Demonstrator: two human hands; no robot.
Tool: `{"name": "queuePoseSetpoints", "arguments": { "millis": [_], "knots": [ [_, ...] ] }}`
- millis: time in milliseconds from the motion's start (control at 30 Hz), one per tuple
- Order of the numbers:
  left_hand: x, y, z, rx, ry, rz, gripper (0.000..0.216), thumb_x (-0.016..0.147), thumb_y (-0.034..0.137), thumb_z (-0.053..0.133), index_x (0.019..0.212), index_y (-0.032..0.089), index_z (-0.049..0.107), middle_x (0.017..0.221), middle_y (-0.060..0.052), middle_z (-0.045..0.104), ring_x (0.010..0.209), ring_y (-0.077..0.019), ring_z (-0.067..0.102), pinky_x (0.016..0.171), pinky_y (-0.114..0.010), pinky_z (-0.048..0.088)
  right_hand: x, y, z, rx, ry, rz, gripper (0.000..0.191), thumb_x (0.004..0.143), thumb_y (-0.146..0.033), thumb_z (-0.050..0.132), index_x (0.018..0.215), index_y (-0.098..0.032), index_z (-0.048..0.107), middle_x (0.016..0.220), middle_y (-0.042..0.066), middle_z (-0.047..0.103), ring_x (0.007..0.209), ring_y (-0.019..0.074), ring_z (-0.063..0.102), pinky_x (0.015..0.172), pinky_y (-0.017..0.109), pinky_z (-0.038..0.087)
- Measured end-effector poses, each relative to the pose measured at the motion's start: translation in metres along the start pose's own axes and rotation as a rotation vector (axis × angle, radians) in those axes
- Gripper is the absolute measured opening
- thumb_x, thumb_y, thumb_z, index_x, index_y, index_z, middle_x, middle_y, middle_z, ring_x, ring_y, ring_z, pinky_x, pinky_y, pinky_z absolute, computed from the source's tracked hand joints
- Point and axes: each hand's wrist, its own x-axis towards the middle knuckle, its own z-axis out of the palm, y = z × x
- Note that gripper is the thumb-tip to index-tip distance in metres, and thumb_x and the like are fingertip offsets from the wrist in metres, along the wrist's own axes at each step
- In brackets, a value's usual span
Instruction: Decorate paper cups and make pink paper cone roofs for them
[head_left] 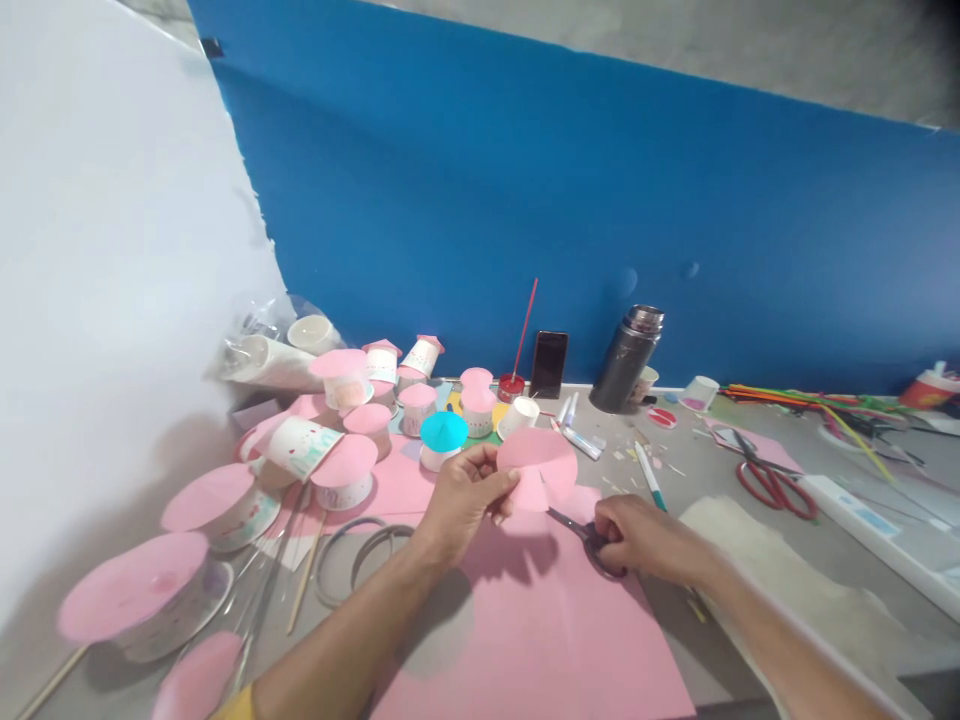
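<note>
My left hand [466,500] pinches the left edge of a pink paper disc [541,458], holding it above the table. A slit runs from the disc's lower edge toward its middle. In my right hand [637,535] is a pair of dark-handled scissors [574,525], fingers through the loops, with the tips at the disc's lower right edge. Under both hands lies a large pink paper sheet [540,620]. Left of my left hand stand several decorated paper cups topped with pink discs [346,465], and one with a blue paper cone [443,432].
A dark flask [628,360] and a phone [550,364] stand by the blue wall panel. Red-handled scissors [772,485], a marker [649,475] and a white power strip [877,540] lie to the right. Metal rings [360,560] and sticks [306,570] lie to the left.
</note>
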Motion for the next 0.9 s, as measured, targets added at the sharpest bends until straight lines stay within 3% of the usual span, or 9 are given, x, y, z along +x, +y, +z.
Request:
{"name": "queuePoseSetpoints", "arguments": {
  "millis": [100, 233, 333, 467, 700, 900],
  "knots": [
    [0.002, -0.004, -0.002, 0.006, -0.01, 0.025, 0.037, 0.065, 0.038, 0.091, 0.08, 0.017, 0.064, 0.058, 0.006, 0.057, 0.043, -0.0073, 0.053, 0.039, -0.019, 0.037, -0.001, 0.0, -0.016, 0.27, -0.133, 0.039, 0.012, 0.074, -0.018, 0.07, 0.085, -0.018, 0.07, 0.071, 0.0, 0.071, 0.055, 0.0149, 0.061, 0.048, 0.023, 0.035],
    [0.004, -0.01, -0.006, 0.042, -0.035, 0.002, 0.033, 0.071, 0.035, 0.088, 0.083, 0.017, 0.063, 0.056, 0.006, 0.058, 0.042, -0.0071, 0.054, 0.041, -0.018, 0.038, 0.007, -0.014, -0.032, 0.559, 0.088, -0.083, 0.036, 0.087, -0.049, 0.069, 0.103, -0.017, 0.074, 0.064, 0.001, 0.069, 0.052, 0.0139, 0.058, 0.047, 0.023, 0.037],
    [0.004, -0.011, -0.007, 0.035, -0.047, -0.041, 0.035, 0.071, 0.035, 0.089, 0.086, 0.017, 0.063, 0.058, 0.005, 0.06, 0.042, -0.0065, 0.055, 0.041, -0.017, 0.037, 0.019, -0.032, -0.033, 0.742, 0.164, -0.227, 0.041, 0.088, -0.055, 0.068, 0.086, -0.014, 0.074, 0.055, -0.001, 0.059, 0.049, 0.0108, 0.051, 0.049, 0.023, 0.036],
    [0.005, -0.01, -0.007, -0.017, -0.06, -0.097, 0.042, 0.068, 0.036, 0.092, 0.091, 0.015, 0.065, 0.058, 0.004, 0.062, 0.041, -0.0066, 0.054, 0.039, -0.016, 0.036, 0.028, -0.049, -0.028, 0.725, 0.235, -0.225, 0.029, 0.084, -0.041, 0.071, 0.068, -0.016, 0.068, 0.053, -0.003, 0.056, 0.049, 0.0087, 0.045, 0.048, 0.022, 0.034],
    [0.005, -0.01, -0.004, -0.078, -0.05, -0.177, 0.046, 0.065, 0.036, 0.095, 0.093, 0.014, 0.065, 0.054, 0.001, 0.065, 0.042, -0.0075, 0.053, 0.04, -0.017, 0.039, 0.029, -0.052, -0.02, 0.709, 0.313, -0.196, 0.028, 0.081, -0.04, 0.071, 0.065, -0.018, 0.066, 0.051, -0.005, 0.051, 0.049, 0.0091, 0.041, 0.048, 0.024, 0.032],
    [0.004, -0.011, -0.004, -0.086, -0.054, -0.192, 0.046, 0.066, 0.033, 0.095, 0.094, 0.013, 0.065, 0.059, 0.001, 0.066, 0.043, -0.0075, 0.056, 0.041, -0.017, 0.042, 0.031, -0.051, -0.013, 0.721, 0.378, -0.221, 0.025, 0.081, -0.039, 0.073, 0.07, -0.018, 0.069, 0.058, -0.004, 0.056, 0.053, 0.01, 0.044, 0.05, 0.024, 0.033]
  ]
}}
